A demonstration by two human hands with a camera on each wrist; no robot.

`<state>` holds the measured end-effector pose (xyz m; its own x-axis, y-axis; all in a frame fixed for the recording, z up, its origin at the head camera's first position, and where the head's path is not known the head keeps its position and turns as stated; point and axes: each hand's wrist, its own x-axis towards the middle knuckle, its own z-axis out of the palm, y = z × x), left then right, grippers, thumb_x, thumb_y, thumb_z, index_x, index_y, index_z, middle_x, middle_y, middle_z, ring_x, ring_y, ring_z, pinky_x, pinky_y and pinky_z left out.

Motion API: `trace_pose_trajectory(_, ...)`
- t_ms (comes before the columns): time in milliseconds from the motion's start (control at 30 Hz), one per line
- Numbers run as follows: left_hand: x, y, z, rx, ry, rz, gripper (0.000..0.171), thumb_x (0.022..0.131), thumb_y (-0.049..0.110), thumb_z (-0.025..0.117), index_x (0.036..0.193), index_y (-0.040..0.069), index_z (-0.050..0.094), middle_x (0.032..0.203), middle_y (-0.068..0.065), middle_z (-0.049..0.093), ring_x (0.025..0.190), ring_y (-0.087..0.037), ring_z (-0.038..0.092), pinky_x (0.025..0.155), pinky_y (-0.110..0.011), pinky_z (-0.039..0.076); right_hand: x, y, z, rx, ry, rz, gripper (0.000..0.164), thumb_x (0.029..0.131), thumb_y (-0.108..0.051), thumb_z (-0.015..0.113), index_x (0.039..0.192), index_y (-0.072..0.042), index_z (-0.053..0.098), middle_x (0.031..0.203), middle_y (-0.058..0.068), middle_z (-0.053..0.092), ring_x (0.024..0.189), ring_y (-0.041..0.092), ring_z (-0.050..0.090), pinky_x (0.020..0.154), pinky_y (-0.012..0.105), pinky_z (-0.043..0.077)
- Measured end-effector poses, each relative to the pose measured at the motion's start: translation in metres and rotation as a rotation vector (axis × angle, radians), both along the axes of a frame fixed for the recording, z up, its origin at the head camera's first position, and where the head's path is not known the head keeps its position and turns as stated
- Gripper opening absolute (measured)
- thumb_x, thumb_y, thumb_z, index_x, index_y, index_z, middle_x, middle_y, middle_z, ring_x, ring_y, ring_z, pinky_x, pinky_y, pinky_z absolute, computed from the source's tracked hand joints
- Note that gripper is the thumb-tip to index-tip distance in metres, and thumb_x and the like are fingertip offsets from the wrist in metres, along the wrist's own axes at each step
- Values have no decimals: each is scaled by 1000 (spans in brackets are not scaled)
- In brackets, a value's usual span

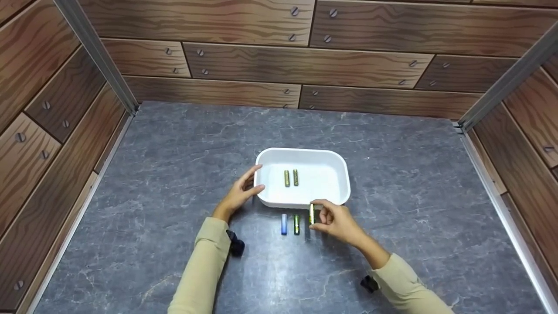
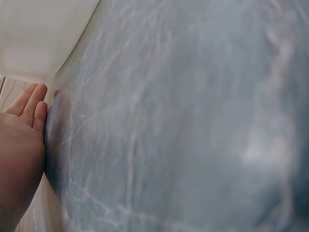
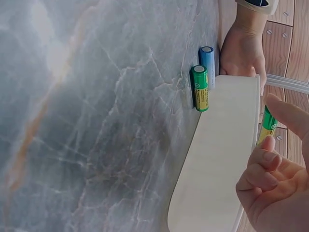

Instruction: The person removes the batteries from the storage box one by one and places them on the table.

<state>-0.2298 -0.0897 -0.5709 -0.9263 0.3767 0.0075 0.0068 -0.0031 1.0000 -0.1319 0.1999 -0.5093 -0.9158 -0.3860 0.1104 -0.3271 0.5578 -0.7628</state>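
Note:
My right hand pinches a green-and-yellow battery upright between thumb and fingertips, beside the near rim of a white tray. In the right wrist view the held battery shows its green end near the thumb. My left hand rests at the tray's left end, thumb and forefinger spread on the rim; the left wrist view shows the other fingers straight against its outside. Two gold-coloured batteries lie side by side inside the tray. In front of it are a blue battery and another green battery.
The tray stands on a grey marble-patterned table. Wood-plank-patterned walls close off the back and both sides, with metal posts at the corners. A small black device sits at the left cuff, another at the right.

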Motion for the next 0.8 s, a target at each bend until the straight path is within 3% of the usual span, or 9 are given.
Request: trace_pose_trajectory(800, 1, 0, 0, -36, 5, 18, 66, 92, 10, 64, 150, 7, 32, 151, -24, 40, 139, -39, 41, 117, -47, 36, 11, 0, -24, -1, -71, -4, 55, 71, -7, 83, 118, 6, 59, 64, 13, 57, 53, -7, 37, 48, 13, 36)
